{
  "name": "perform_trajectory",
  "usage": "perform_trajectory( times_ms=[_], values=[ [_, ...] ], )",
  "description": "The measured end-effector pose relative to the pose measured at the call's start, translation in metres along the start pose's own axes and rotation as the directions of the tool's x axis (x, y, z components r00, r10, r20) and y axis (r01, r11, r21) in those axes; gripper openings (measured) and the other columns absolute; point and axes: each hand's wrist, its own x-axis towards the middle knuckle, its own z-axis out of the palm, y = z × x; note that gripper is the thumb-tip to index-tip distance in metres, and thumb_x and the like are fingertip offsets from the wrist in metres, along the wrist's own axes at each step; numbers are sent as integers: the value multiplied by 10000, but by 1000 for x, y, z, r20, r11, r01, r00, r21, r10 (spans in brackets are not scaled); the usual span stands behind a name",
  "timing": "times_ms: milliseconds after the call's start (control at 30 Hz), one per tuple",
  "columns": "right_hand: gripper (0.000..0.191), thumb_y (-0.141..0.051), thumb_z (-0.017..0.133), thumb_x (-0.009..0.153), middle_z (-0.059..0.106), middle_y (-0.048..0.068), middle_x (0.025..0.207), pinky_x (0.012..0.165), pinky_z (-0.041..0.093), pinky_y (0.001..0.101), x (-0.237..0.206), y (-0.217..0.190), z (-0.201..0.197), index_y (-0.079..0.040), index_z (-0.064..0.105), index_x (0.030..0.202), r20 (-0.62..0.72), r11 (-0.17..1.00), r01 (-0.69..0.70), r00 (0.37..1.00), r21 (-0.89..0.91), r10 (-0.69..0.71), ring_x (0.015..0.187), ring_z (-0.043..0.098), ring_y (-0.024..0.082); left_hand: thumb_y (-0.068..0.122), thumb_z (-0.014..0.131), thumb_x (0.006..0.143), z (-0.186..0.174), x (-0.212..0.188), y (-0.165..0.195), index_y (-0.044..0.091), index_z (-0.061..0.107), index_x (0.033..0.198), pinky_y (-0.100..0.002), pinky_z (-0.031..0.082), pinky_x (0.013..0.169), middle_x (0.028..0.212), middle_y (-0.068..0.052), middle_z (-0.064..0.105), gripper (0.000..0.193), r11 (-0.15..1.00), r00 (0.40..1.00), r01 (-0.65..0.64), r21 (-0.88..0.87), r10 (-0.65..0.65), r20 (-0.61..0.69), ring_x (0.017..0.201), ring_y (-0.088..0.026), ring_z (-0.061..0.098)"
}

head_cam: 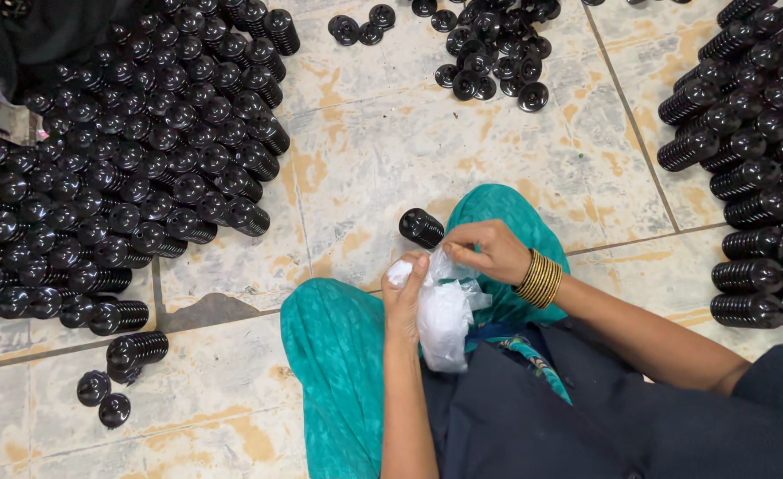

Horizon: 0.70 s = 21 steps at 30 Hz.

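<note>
There are two hands: the left hand (pixel 405 297) and the right hand (pixel 489 250). Together they hold one thin clear plastic bag (pixel 445 310). One short stack of shiny black round plastic caps (pixel 421 227) lies alone just beside them. Two loose black caps (pixel 103 399) sit at the bottom left. The big heaps of black cap stacks (pixel 143 160) are too many to count.

Worn pale tiled floor (pixel 391 151), orange-stained, dark grout lines; black ribbed stacks (pixel 134 168) heaped around
</note>
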Motion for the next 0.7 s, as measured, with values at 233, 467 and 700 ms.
perform_trajectory(
  times_ms=[233, 467, 700],
  values=[
    [206, -211, 614, 1038, 672, 34, 1084, 922, 515, 299, 4, 38, 8, -20, 690, 1049, 251, 950, 0, 964, 312, -82, 1031, 636, 112, 235, 765, 938, -8, 4, 2, 81, 676, 826, -242, 427, 636, 787, 32, 636, 211, 999, 1000, 0, 41, 0, -4, 713, -65, 542],
    [183, -169, 508, 1273, 695, 6, 988, 930, 496, 273, 16, 83, 0, -47, 628, 1208, 210, -408, -312, 938, 858, -276, 871, 659, 117, 319, 721, 940, -15, -3, 13, 118, 657, 857, -247, 377, 544, 649, 37, 522, 227, 940, 940, 321, 114, -331, 82, 591, -72, 467],
    [200, -197, 532, 1061, 675, -38, 927, 784, 518, 235, 58, 85, -17, -38, 634, 1126, 190, 670, -291, 956, 683, 222, 837, 616, 40, -2, 749, 829, -10, 28, 10, 131, 624, 914, -249, 453, 641, 830, 40, 584, 201, 991, 989, 122, 50, -125, 74, 738, -76, 548]
  ],
)
